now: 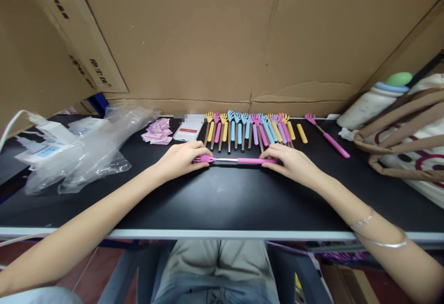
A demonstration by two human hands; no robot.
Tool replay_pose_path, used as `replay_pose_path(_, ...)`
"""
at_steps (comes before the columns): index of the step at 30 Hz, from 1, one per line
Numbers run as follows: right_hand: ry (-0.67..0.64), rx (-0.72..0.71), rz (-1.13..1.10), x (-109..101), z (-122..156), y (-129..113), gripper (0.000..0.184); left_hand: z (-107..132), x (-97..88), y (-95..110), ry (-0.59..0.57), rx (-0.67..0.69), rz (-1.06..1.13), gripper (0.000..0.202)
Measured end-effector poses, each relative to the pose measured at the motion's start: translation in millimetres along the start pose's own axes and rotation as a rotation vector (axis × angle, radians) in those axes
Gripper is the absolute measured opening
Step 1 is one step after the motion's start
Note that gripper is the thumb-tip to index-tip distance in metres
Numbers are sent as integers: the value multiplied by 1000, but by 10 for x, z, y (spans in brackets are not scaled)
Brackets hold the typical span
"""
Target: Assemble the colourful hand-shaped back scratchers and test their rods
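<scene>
A pink back scratcher point(248, 161) with a silver shaft lies level across the black table, between my two hands. My left hand point(185, 158) pinches its claw-shaped head. The far end of its pink handle is gripped by the fingers of my right hand point(291, 161). Just behind it stretches a row of scratcher heads with metal shafts point(229, 139) and loose handle sleeves point(232, 133) in yellow, pink, blue and purple. Another pink back scratcher point(333, 143) lies whole to the right of the row, near a lone yellow sleeve point(302, 133).
Left of the row are a phone point(189, 130) and a pile of pink cards point(157, 133). Clear plastic bags point(93, 151) partly cover a white power strip point(48, 149). A white bottle point(367, 102) and a brown-strapped bag point(412, 156) stand right. Cardboard point(208, 35) walls the back.
</scene>
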State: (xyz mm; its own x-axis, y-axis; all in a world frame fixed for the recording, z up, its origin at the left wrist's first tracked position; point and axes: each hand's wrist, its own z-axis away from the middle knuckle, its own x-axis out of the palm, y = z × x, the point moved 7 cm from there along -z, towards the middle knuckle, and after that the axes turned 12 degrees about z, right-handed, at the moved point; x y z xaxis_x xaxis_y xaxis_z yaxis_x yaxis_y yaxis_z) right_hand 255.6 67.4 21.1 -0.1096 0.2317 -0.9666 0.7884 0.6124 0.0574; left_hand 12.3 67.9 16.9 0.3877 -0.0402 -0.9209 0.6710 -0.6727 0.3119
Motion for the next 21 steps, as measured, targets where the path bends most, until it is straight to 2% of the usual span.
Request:
replay_pose_path(7,-29,39,47,5,21,4,17,39,-13,-57,8,-44,13,29)
replay_pose_path(21,-104,43,-80,48,12,73,21,76,-41,-124,-93,-45,20,31)
